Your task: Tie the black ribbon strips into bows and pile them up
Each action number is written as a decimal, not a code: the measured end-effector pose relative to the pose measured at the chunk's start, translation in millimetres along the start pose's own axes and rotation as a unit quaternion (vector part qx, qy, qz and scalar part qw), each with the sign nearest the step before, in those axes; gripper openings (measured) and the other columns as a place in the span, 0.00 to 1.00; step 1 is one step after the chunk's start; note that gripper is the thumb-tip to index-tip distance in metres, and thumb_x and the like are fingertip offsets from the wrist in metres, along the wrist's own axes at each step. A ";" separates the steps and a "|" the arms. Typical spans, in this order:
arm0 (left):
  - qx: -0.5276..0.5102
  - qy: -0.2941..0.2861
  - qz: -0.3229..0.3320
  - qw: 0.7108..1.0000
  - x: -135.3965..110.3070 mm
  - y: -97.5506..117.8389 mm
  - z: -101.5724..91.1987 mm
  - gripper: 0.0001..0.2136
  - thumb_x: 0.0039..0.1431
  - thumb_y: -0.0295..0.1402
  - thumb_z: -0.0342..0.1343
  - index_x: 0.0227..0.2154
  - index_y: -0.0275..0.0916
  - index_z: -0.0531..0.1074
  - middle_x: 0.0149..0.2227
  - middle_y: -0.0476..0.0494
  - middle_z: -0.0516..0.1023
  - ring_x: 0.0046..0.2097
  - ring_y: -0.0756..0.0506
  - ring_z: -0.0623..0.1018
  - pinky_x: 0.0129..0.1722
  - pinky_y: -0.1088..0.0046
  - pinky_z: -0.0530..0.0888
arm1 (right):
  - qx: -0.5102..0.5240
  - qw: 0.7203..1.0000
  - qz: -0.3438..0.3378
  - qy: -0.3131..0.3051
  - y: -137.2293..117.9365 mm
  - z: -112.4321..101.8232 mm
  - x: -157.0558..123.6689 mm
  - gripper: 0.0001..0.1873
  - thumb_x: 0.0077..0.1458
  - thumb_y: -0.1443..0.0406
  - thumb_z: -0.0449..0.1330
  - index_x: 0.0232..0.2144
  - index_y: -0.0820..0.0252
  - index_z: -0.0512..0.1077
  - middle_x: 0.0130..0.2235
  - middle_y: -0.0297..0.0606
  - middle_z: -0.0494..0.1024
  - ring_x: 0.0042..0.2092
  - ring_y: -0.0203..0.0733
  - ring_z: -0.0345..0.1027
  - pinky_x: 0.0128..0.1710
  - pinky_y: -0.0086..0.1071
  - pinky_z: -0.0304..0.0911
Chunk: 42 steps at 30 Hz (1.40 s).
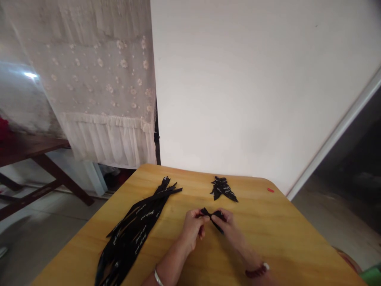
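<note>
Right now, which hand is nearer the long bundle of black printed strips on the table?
Left. The left hand is to the right of the long bundle of black printed strips, not touching it; the right hand lies farther right, beyond the left hand.

**A white wall and a lace curtain stand beyond a yellow wooden table (262, 242).**

The white wall (253, 87) fills the far side, with the sheer curtain (98, 79), dotted with pale flowers and ending in a gathered ruffle, hanging at its left. A bright glare (30, 74) shows at the curtain's left edge. Further left, a dark wooden table (29, 149) with something red (3, 129) on it stands on the pale floor (50, 234). At right, a white frame (336, 135) runs slantwise beside a dark opening (357, 159).
</note>
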State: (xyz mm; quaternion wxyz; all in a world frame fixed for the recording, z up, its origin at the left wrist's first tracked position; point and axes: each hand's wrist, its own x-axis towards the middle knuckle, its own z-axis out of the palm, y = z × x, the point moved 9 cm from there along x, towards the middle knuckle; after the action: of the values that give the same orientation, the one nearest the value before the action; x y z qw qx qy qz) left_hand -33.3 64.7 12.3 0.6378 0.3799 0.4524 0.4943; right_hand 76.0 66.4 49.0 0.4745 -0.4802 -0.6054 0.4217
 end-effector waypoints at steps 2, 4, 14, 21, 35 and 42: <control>-0.014 0.003 0.003 1.000 -0.1 1.7 -1.3 0.09 0.36 0.33 0.56 0.21 0.35 0.64 0.15 0.56 0.63 0.09 0.58 0.59 0.06 0.82 0.52 | -0.001 1.000 0.002 0.016 1.4 -4.1 0.7 0.13 0.41 0.59 0.57 0.17 0.61 0.62 0.16 0.27 0.58 0.20 0.31 0.52 0.19 0.25 0.48; -0.020 0.004 0.006 1.000 -0.5 3.0 -1.5 0.10 0.35 0.33 0.57 0.21 0.35 0.64 0.16 0.55 0.64 0.10 0.58 0.60 0.07 0.82 0.54 | -0.003 1.000 0.002 0.025 1.2 -5.6 0.8 0.13 0.41 0.59 0.57 0.17 0.61 0.62 0.16 0.27 0.58 0.20 0.31 0.51 0.18 0.25 0.48; -0.023 0.016 0.010 1.000 0.6 4.4 -6.1 0.08 0.35 0.31 0.57 0.19 0.34 0.64 0.11 0.56 0.61 0.11 0.55 0.62 0.08 0.82 0.55 | -0.049 0.998 -0.017 0.026 -6.1 -1.3 -0.8 0.10 0.42 0.60 0.56 0.20 0.62 0.65 0.20 0.32 0.66 0.24 0.36 0.59 0.22 0.27 0.55; -0.025 0.018 0.001 1.000 3.3 4.6 -10.4 0.09 0.35 0.31 0.57 0.21 0.34 0.65 0.15 0.54 0.66 0.09 0.57 0.60 0.06 0.82 0.51 | 0.001 0.996 -0.009 0.091 -5.7 -25.5 -0.1 0.15 0.43 0.56 0.55 0.28 0.63 0.65 0.24 0.34 0.68 0.17 0.30 0.55 0.16 0.26 0.53; -0.071 -0.038 -0.027 0.996 0.6 0.0 0.5 0.07 0.35 0.25 0.58 0.21 0.31 0.66 0.16 0.47 0.71 0.19 0.52 0.71 0.19 0.79 0.69 | 0.115 0.993 0.032 -0.020 3.9 5.9 -1.1 0.14 0.39 0.58 0.59 0.20 0.60 0.60 0.16 0.28 0.67 0.17 0.32 0.64 0.17 0.24 0.56; -0.134 -0.061 -0.042 0.988 -0.8 -1.7 7.0 0.10 0.43 0.34 0.55 0.25 0.30 0.68 0.19 0.43 0.73 0.20 0.50 0.73 0.20 0.77 0.70 | 0.118 0.992 0.048 0.010 9.7 2.3 -1.0 0.15 0.36 0.57 0.60 0.18 0.61 0.61 0.14 0.28 0.67 0.16 0.31 0.61 0.16 0.24 0.55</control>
State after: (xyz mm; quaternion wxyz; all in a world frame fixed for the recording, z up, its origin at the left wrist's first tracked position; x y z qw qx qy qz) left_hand -26.3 63.3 12.9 0.7294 0.3015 0.3578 0.4990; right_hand 75.6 67.1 38.9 0.5133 -0.4531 -0.5228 0.5078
